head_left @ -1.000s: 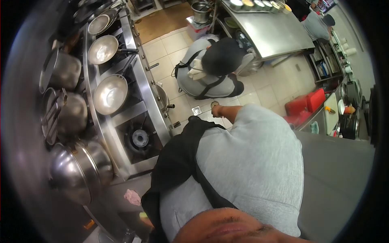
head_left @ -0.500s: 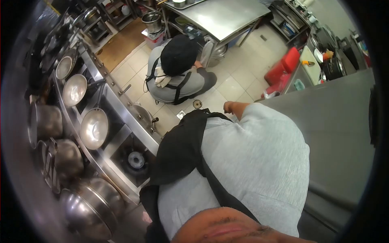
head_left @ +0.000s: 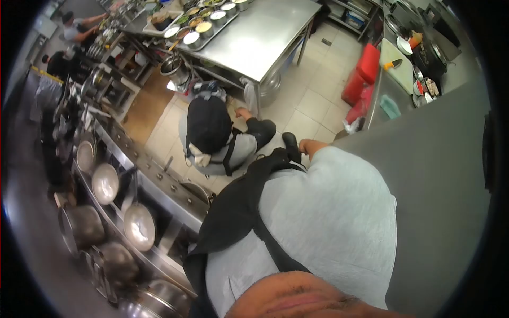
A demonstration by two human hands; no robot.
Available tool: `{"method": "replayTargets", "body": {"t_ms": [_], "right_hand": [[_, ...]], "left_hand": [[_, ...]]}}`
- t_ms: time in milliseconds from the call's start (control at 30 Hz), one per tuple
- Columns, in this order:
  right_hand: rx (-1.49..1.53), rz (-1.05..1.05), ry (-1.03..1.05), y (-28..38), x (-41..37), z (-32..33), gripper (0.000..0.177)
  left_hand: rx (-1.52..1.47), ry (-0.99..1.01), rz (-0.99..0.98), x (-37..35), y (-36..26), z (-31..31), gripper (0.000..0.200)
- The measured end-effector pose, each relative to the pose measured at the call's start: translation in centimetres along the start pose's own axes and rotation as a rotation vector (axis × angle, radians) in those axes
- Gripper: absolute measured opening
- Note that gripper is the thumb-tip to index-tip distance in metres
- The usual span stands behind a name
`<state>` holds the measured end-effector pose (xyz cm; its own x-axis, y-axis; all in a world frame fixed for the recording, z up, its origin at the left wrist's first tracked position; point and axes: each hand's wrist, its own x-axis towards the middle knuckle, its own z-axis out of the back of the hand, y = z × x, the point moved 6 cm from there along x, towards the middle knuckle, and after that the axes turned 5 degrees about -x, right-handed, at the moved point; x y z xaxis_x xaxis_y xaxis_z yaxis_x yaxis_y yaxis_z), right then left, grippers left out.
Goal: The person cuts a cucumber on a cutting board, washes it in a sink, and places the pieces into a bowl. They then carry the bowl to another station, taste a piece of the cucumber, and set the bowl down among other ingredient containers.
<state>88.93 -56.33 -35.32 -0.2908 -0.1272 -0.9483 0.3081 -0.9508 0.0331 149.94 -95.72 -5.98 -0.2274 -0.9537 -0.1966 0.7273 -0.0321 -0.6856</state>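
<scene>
My right hand (head_left: 305, 146) hangs low in front of my body, below the grey sleeve. Its fingers look loosely curled, small and partly hidden, and nothing shows in them. Just left of it is a black shoe (head_left: 290, 144) on the tiled floor. My left hand is out of sight beyond the black apron (head_left: 233, 212). Ahead of me a person in a black cap (head_left: 208, 124) crouches on the floor, one hand near the leg of a steel table (head_left: 265, 37).
To the left runs a stove (head_left: 159, 185) with several pans and pots (head_left: 140, 227). A tray of filled containers (head_left: 204, 24) stands on the table. A red bin (head_left: 361, 77) sits by the right counter, which holds a cutting board (head_left: 400, 66) and knife (head_left: 393, 64). Other people work far left.
My view has shifted forward and tilted up, bringing the tray of containers and far workers into sight. The crouching person now appears lower and further left. My right hand stays low.
</scene>
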Motion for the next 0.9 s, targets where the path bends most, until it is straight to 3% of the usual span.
{"method": "replayTargets", "body": {"t_ms": [33,67,100,167,200,233,267,333,467,567,633,733,800,833,900], "right_hand": [[-0.102,-0.048,-0.114,-2.9,7.7,-0.3,0.067],[-0.268,0.131,-0.073,-4.5,10.6,-0.1,0.072],[-0.024,0.015,-0.112,-6.2,11.4,1.0,0.071],[-0.131,0.138,-0.165,-7.1,9.8,5.0,0.042],[0.177,0.044,-0.240,-7.8,3.2,8.5,0.028],[-0.186,0.337,-0.274,-8.5,7.7,9.6,0.034],[0.070,0.173,-0.153,-10.3,5.7,12.0,0.036],[0.406,0.114,-0.156,-14.5,8.7,14.1,0.034],[0.568,0.059,-0.275,-21.2,9.9,16.1,0.037],[0.480,0.080,-0.262,-25.4,15.0,11.7,0.031],[-0.076,0.147,-0.429,-26.2,15.3,9.4,0.027],[-0.330,0.271,-0.105,-24.2,7.1,11.0,0.029],[-0.493,0.246,-0.215,-23.5,3.4,12.8,0.033],[-0.470,0.225,-0.218,-23.0,2.5,13.7,0.033],[0.062,0.006,-0.414,-25.0,2.3,16.3,0.032]], "left_hand": [[0.004,0.030,-0.011,0.6,-2.1,-2.0,0.053],[0.009,0.053,-0.016,1.1,-4.1,-4.1,0.053],[0.017,0.072,-0.018,1.7,-6.3,-6.4,0.053],[0.032,0.110,-0.001,2.5,-10.4,-11.0,0.053],[0.045,0.122,0.011,2.9,-12.3,-13.2,0.053],[0.057,0.125,0.030,3.1,-14.3,-15.4,0.053],[0.071,0.127,0.057,3.1,-16.0,-17.3,0.053],[0.095,0.144,0.092,2.9,-19.6,-21.2,0.053],[0.139,0.216,0.093,2.4,-25.2,-26.8,0.053],[0.142,0.284,0.069,2.9,-28.4,-28.4,0.053],[0.137,0.338,0.041,3.8,-29.5,-29.0,0.053],[0.135,0.445,-0.024,6.8,-30.7,-30.5,0.053],[0.141,0.521,-0.081,9.1,-32.0,-32.1,0.053],[0.144,0.553,-0.104,10.1,-32.5,-32.8,0.053],[0.149,0.610,-0.130,11.1,-33.5,-34.2,0.053]]}}
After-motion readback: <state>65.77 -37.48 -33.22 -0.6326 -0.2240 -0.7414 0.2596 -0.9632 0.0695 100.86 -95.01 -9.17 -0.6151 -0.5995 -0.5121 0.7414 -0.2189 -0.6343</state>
